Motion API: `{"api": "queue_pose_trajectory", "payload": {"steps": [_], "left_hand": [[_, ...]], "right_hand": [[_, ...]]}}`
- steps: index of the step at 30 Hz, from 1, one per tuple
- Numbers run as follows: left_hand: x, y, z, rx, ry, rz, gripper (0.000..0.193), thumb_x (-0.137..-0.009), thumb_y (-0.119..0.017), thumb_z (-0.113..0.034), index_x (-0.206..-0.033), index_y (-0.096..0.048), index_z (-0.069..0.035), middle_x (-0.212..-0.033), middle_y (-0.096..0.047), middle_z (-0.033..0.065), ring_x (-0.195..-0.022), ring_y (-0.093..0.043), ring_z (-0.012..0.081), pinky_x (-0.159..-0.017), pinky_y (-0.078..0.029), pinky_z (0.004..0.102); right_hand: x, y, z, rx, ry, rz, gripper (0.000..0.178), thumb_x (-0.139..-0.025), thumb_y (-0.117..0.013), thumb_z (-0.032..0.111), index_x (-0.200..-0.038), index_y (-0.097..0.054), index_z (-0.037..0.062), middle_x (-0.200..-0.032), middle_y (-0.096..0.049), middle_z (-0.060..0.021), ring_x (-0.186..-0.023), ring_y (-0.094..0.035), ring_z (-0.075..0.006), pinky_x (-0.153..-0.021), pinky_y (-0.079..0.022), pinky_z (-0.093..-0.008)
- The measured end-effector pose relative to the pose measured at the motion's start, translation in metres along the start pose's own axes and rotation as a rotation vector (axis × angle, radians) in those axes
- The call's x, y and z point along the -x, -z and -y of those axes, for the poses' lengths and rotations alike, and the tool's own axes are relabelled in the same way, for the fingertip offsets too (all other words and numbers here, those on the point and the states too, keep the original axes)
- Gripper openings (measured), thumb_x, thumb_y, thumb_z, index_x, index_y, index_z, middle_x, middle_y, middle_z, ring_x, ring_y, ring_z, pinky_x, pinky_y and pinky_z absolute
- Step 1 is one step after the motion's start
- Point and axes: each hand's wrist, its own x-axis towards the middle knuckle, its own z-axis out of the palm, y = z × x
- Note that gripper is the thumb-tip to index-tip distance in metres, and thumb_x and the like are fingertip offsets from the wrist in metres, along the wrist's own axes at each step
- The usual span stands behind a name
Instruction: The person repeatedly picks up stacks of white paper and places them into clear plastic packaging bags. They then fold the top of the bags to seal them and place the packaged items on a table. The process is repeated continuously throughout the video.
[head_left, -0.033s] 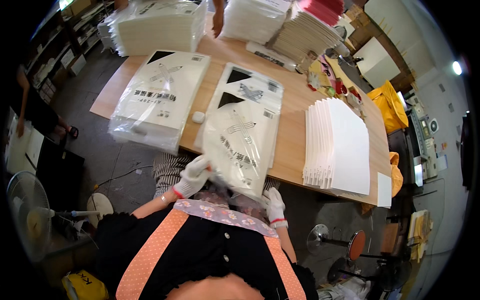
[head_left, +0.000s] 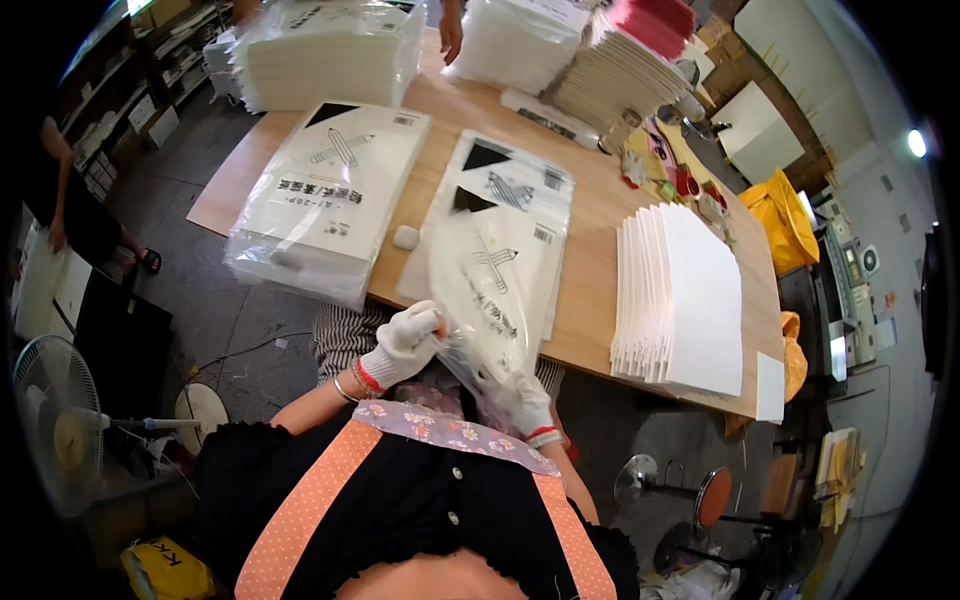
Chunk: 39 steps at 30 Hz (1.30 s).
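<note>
My left hand, in a white knit glove with a red cuff, is closed on the open, crinkled near end of a clear plastic bag. A spot of orange shows by its thumb. Inside the bag is a stack of white paper, with crossed pencils and a black corner printed on the front. My right hand, gloved alike, grips the bag's near right end; its fingertips are partly blurred. The bag sags over the table edge toward my lap. Beneath it lies another printed bag, mostly covered.
Filled bags lie to the left on the wooden table. A small white block sits between. At right stands a fanned stack of white sheets. Farther back are taller stacks, tape and tools, and another person's hand.
My right hand has moved left and inward onto the bag's near end. The left hand has shifted slightly right and up, and the bag's near part has narrowed and bent.
</note>
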Motion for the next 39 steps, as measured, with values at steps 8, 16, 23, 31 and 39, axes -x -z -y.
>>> {"api": "queue_pose_trajectory", "payload": {"steps": [8, 16, 23, 31, 39], "left_hand": [[-0.016, 0.120, 0.020, 0.239, 0.073, -0.929, 0.023, -0.091, -0.037, -0.019, -0.075, -0.048, -0.006, -0.078, -0.049, 0.0021, -0.068, -0.045, 0.0121, -0.065, -0.040, 0.0269], [0.083, 0.266, 0.224, 0.266, 0.783, -1.295, 0.023, -0.081, -0.046, -0.009, -0.104, -0.049, -0.007, -0.085, -0.056, 0.0030, -0.080, -0.054, 0.0143, -0.069, -0.048, 0.0314], [0.153, 0.054, 0.180, -0.131, 0.987, -0.046, 0.009, -0.078, -0.056, -0.009, -0.085, -0.057, -0.002, -0.072, -0.059, 0.0087, -0.065, -0.059, 0.0203, -0.058, -0.046, 0.0336], [-0.096, -0.088, 0.184, -0.618, 0.081, 0.234, 0.027, -0.081, -0.057, -0.020, -0.106, -0.057, -0.013, -0.115, -0.054, 0.0165, -0.104, -0.053, 0.0336, -0.087, -0.042, 0.0422], [-0.178, -0.088, 0.195, -0.804, 0.304, 1.075, 0.036, -0.077, -0.059, -0.036, -0.107, -0.065, -0.017, -0.107, -0.063, 0.0121, -0.100, -0.059, 0.0283, -0.085, -0.046, 0.0386]], "right_hand": [[-0.092, -0.191, 0.065, 0.212, 0.352, 0.566, 0.025, -0.091, -0.046, 0.016, -0.114, -0.047, 0.0051, -0.103, -0.057, -0.0077, -0.092, -0.054, -0.0159, -0.079, -0.050, -0.0321], [-0.115, -0.284, -0.005, 0.271, -0.123, 0.422, 0.024, -0.093, -0.046, 0.024, -0.104, -0.054, 0.0046, -0.082, -0.059, -0.0099, -0.065, -0.059, -0.0158, -0.059, -0.053, -0.0308], [-0.040, -0.093, -0.040, 0.236, -0.324, 0.151, 0.033, -0.092, -0.051, 0.032, -0.116, -0.050, 0.0090, -0.082, -0.060, -0.0075, -0.065, -0.060, -0.0171, -0.057, -0.053, -0.0312], [-0.026, -0.017, -0.052, -0.390, -0.295, -0.131, 0.013, -0.090, -0.052, 0.022, -0.081, -0.052, 0.0138, -0.063, -0.051, -0.0015, -0.052, -0.051, -0.0172, -0.048, -0.046, -0.0327], [-0.019, -0.037, -0.037, -0.028, -0.346, -0.175, 0.013, -0.092, -0.047, 0.022, -0.083, -0.040, 0.0161, -0.065, -0.036, 0.0030, -0.053, -0.039, -0.0078, -0.045, -0.034, -0.0236]]}}
